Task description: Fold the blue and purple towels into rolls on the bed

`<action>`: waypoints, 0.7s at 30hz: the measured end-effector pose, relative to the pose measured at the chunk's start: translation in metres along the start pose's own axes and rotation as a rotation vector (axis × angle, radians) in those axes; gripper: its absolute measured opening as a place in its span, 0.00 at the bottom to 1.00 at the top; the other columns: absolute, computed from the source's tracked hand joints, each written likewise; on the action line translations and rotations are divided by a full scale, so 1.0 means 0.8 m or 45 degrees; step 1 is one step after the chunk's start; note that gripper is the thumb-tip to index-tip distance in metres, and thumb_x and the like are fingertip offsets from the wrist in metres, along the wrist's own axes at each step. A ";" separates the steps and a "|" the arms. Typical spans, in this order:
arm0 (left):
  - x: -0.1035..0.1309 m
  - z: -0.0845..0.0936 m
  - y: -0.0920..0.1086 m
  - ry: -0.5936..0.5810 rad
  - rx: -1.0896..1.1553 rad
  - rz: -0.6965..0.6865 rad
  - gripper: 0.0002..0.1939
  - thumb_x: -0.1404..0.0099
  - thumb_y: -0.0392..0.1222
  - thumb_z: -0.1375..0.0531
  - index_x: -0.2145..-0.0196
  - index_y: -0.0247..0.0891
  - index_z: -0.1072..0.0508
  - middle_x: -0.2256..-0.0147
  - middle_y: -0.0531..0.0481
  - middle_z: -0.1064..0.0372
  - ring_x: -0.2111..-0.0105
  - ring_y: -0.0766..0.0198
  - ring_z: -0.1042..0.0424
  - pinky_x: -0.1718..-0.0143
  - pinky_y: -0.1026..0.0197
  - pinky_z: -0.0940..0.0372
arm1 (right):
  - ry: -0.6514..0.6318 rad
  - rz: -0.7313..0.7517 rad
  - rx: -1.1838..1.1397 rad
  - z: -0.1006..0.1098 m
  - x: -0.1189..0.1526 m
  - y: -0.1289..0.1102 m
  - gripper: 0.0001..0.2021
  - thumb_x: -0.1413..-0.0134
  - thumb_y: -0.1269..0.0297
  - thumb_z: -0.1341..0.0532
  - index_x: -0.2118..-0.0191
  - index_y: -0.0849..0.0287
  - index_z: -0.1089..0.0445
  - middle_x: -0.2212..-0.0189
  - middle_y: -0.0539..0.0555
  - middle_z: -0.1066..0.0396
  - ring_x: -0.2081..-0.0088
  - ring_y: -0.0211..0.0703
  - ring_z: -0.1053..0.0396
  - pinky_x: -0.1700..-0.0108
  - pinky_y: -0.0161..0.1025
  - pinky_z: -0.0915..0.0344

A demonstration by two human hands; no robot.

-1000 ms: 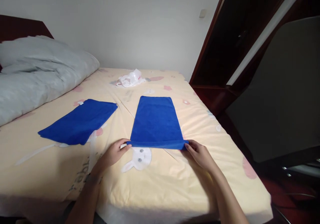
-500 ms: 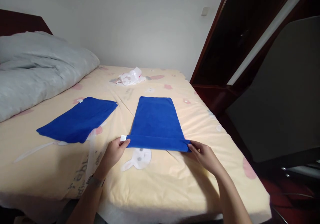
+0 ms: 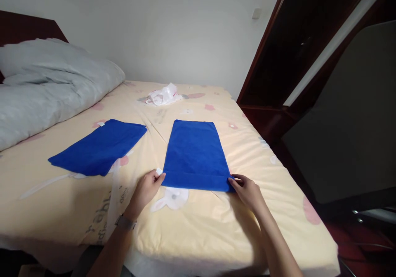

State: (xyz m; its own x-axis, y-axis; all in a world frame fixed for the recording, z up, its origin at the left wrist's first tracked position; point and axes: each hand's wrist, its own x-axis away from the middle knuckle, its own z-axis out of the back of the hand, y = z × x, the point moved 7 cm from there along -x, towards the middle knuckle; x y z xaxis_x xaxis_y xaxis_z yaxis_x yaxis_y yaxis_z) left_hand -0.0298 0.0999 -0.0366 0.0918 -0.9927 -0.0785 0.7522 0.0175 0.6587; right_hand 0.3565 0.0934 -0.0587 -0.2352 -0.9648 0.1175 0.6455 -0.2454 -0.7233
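Both hands are on the blue cloth (image 3: 196, 149) now, one at each near corner, and the cloth lies flat on the bed (image 3: 198, 235), right in front of the person. The left hand (image 3: 147, 188) has its corner pinched, thumb on top, a small white tag (image 3: 159, 171) poking out just beside it. Over on the other side, the right hand (image 3: 250, 191) grips the opposite corner between thumb and fingers. A band of cloth runs between the two — a crease line marks it off along the near edge, while the rest stretches away smooth toward the far side. Under that near edge, a printed rabbit face peeks out from the patterned sheet.

To the left, well apart, a second blue cloth (image 3: 100, 147) lies at a slant, a white label (image 3: 101, 124) at its far edge. And the container here: a crumpled white plastic bag (image 3: 164, 95) beyond both cloths, slumped on the bed, red marks on its side — whether anything sits inside, you cannot tell. Far left, the grey quilt (image 3: 55, 79) is heaped up by the dark headboard (image 3: 31, 27). A dark band (image 3: 126, 222) circles the left wrist.
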 end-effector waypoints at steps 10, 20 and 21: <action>-0.005 -0.013 -0.007 0.079 0.376 -0.019 0.14 0.38 0.54 0.42 0.69 0.43 0.40 0.77 0.58 0.39 0.75 0.64 0.33 0.73 0.65 0.40 | 0.028 0.209 -0.009 -0.008 0.003 -0.014 0.16 0.39 0.49 0.45 0.51 0.51 0.37 0.75 0.48 0.28 0.71 0.48 0.28 0.67 0.38 0.39; 0.019 0.019 -0.003 -0.084 -0.112 -0.039 0.10 0.38 0.50 0.40 0.66 0.44 0.37 0.75 0.57 0.34 0.74 0.62 0.30 0.72 0.62 0.39 | -0.256 0.228 0.122 0.004 0.024 -0.020 0.15 0.40 0.47 0.42 0.66 0.53 0.29 0.74 0.50 0.29 0.71 0.46 0.30 0.70 0.37 0.40; 0.021 0.027 0.002 -0.011 -0.148 -0.103 0.10 0.38 0.50 0.40 0.65 0.44 0.35 0.72 0.54 0.32 0.71 0.60 0.28 0.69 0.61 0.37 | -0.273 0.262 0.116 0.008 0.027 -0.021 0.15 0.40 0.47 0.42 0.65 0.53 0.28 0.71 0.51 0.29 0.69 0.47 0.29 0.67 0.38 0.37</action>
State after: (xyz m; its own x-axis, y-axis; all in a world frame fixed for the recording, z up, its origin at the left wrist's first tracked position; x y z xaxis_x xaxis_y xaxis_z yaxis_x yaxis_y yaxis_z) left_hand -0.0410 0.0811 -0.0206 0.0223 -0.9924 -0.1212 0.8274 -0.0497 0.5594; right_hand 0.3452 0.0761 -0.0395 0.0599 -0.9906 0.1228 0.7286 -0.0407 -0.6838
